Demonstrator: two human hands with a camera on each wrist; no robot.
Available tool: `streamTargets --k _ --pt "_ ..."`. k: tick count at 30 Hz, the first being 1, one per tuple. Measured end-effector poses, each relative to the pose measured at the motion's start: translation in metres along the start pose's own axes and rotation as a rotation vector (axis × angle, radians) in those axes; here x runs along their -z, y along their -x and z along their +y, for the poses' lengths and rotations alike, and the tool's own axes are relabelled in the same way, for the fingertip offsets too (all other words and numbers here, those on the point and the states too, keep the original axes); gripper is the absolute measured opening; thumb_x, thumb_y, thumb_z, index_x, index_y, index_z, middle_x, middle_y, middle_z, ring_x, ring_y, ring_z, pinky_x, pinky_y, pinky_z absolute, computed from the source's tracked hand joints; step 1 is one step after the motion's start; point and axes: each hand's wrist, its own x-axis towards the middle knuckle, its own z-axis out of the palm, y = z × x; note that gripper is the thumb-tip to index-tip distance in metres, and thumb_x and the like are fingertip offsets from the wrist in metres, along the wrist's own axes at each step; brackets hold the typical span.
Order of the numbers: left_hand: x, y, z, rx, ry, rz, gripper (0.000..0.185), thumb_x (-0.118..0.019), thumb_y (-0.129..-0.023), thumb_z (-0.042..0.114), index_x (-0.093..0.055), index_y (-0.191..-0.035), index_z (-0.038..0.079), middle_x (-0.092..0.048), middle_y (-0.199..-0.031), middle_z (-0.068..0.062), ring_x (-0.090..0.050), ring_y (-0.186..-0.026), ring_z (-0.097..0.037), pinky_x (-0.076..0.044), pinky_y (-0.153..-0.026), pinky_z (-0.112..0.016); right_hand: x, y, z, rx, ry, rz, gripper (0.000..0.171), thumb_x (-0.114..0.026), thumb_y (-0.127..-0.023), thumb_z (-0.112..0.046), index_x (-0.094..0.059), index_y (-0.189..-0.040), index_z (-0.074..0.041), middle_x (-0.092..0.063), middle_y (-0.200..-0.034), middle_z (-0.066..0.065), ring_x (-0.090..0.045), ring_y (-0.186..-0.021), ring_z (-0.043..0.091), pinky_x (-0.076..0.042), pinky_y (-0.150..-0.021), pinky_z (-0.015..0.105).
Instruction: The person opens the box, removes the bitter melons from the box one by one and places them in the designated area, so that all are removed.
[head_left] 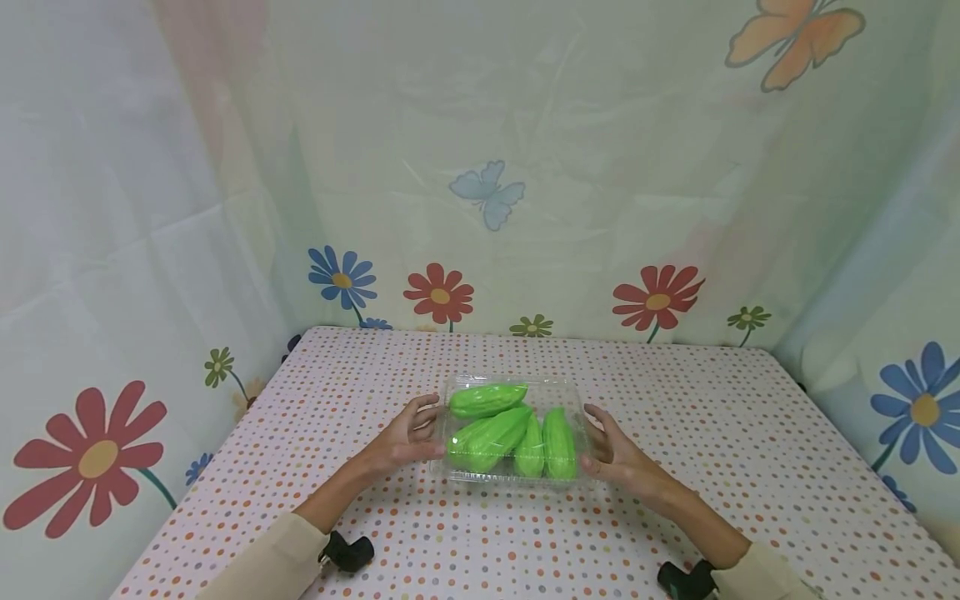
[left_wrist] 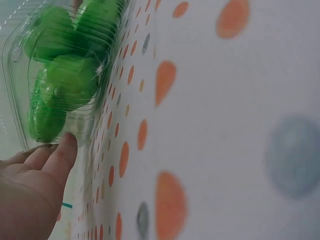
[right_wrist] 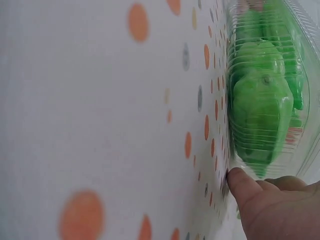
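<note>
A clear plastic clamshell box (head_left: 561, 390) rests on the dotted table, closed over several green ridged gourds (head_left: 487, 437). My left hand (head_left: 408, 433) lies against the box's left end, with the thumb low at the near corner and the fingers reaching along the side. My right hand (head_left: 611, 454) mirrors it at the right end. The left wrist view shows the thumb of that hand (left_wrist: 62, 152) touching the box wall (left_wrist: 17, 85) below the gourds (left_wrist: 70, 75). The right wrist view has my right thumb (right_wrist: 245, 185) against the box base (right_wrist: 300, 145), next to a gourd (right_wrist: 260, 110).
The table wears a white cloth with coloured dots (head_left: 750, 433). Pale curtains printed with flowers and butterflies (head_left: 487, 192) close it in at the back and both sides. Black wrist camera mounts (head_left: 348, 552) (head_left: 682, 579) sit at my cuffs near the front edge.
</note>
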Motion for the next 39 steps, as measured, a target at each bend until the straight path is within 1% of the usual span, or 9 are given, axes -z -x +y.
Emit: streamTargets --k 5,8,12,16,22,28,31,34,39 --pt "-0.001 0.0 0.0 0.012 0.032 -0.01 0.103 -0.075 -0.088 0.028 -0.006 -0.158 -0.001 -0.012 -0.165 -0.029 -0.016 -0.151 -0.048 -0.031 -0.119 -0.056 -0.001 -0.001 -0.002 -0.044 -0.022 -0.005 0.112 -0.073 -0.093 -0.032 0.013 -0.159 -0.007 0.004 -0.162 0.038 -0.009 -0.145 0.063 -0.027 -0.111 0.077" --pt "-0.001 0.001 -0.001 0.008 0.05 -0.023 0.103 -0.075 -0.088 0.029 -0.006 -0.158 0.0 -0.012 -0.165 -0.029 -0.018 -0.151 -0.046 -0.034 -0.118 -0.054 -0.002 -0.002 -0.002 -0.069 -0.061 -0.004 0.113 -0.076 -0.09 -0.027 0.012 -0.158 -0.009 0.004 -0.164 0.035 -0.007 -0.147 0.059 -0.025 -0.114 0.075" --pt "0.0 0.002 -0.002 0.006 0.075 -0.029 0.103 -0.077 -0.087 0.029 -0.007 -0.156 -0.001 -0.012 -0.165 -0.029 -0.019 -0.151 -0.046 -0.036 -0.117 -0.052 -0.005 -0.003 0.001 -0.077 -0.131 -0.003 0.112 -0.078 -0.088 -0.021 0.011 -0.156 -0.009 0.003 -0.165 0.033 -0.01 -0.148 0.057 -0.03 -0.116 0.069" --pt "0.0 0.003 -0.003 0.003 0.098 -0.036 0.101 -0.079 -0.087 0.026 -0.009 -0.153 -0.003 -0.013 -0.165 -0.029 -0.02 -0.151 -0.045 -0.038 -0.117 -0.05 -0.008 -0.004 0.004 -0.074 -0.188 -0.005 0.108 -0.077 -0.089 -0.017 0.008 -0.153 -0.007 0.0 -0.165 0.032 -0.017 -0.147 0.057 -0.037 -0.115 0.062" --pt "-0.003 0.002 -0.003 0.01 0.132 -0.051 0.097 -0.079 -0.085 0.017 -0.012 -0.154 0.002 -0.016 -0.165 -0.027 -0.023 -0.15 -0.045 -0.043 -0.114 -0.046 -0.008 -0.005 0.005 -0.09 -0.202 0.009 0.1 -0.078 -0.089 -0.018 0.001 -0.15 -0.007 -0.009 -0.165 0.031 -0.03 -0.143 0.055 -0.038 -0.115 0.06" --pt "-0.004 0.003 -0.002 0.02 0.141 -0.057 0.114 -0.089 -0.074 0.012 -0.012 -0.156 0.004 -0.012 -0.167 -0.023 -0.022 -0.151 -0.043 -0.039 -0.117 -0.046 -0.01 -0.005 0.005 -0.087 -0.226 0.032 0.096 -0.077 -0.09 -0.017 -0.002 -0.149 -0.008 -0.016 -0.162 0.034 -0.044 -0.137 0.049 -0.043 -0.112 0.054" --pt "-0.004 0.004 -0.001 0.018 0.098 -0.034 0.115 -0.091 -0.071 0.01 -0.013 -0.156 0.002 -0.014 -0.167 -0.024 -0.023 -0.151 -0.043 -0.033 -0.12 -0.05 -0.012 -0.005 0.005 -0.09 -0.282 0.037 0.092 -0.076 -0.091 -0.014 -0.004 -0.148 -0.009 -0.019 -0.161 0.033 -0.052 -0.131 0.042 -0.048 -0.108 0.044" --pt "-0.005 0.004 -0.002 0.023 0.048 0.011 0.108 -0.09 -0.073 0.011 -0.02 -0.153 0.001 -0.019 -0.164 -0.027 -0.026 -0.149 -0.045 -0.032 -0.12 -0.055 -0.015 -0.004 0.007 -0.089 -0.329 0.06 0.092 -0.076 -0.09 -0.011 -0.006 -0.148 -0.008 -0.023 -0.16 0.033 -0.056 -0.127 0.037 -0.05 -0.104 0.039" --pt "-0.008 0.004 -0.002 0.034 0.038 0.061 0.098 -0.09 -0.075 0.013 -0.027 -0.149 -0.002 -0.029 -0.16 -0.029 -0.031 -0.147 -0.045 -0.037 -0.117 -0.052 -0.017 -0.002 0.009 -0.083 -0.373 0.106 0.089 -0.076 -0.089 -0.009 -0.011 -0.149 -0.005 -0.033 -0.154 0.034 -0.062 -0.117 0.031 -0.056 -0.095 0.038"
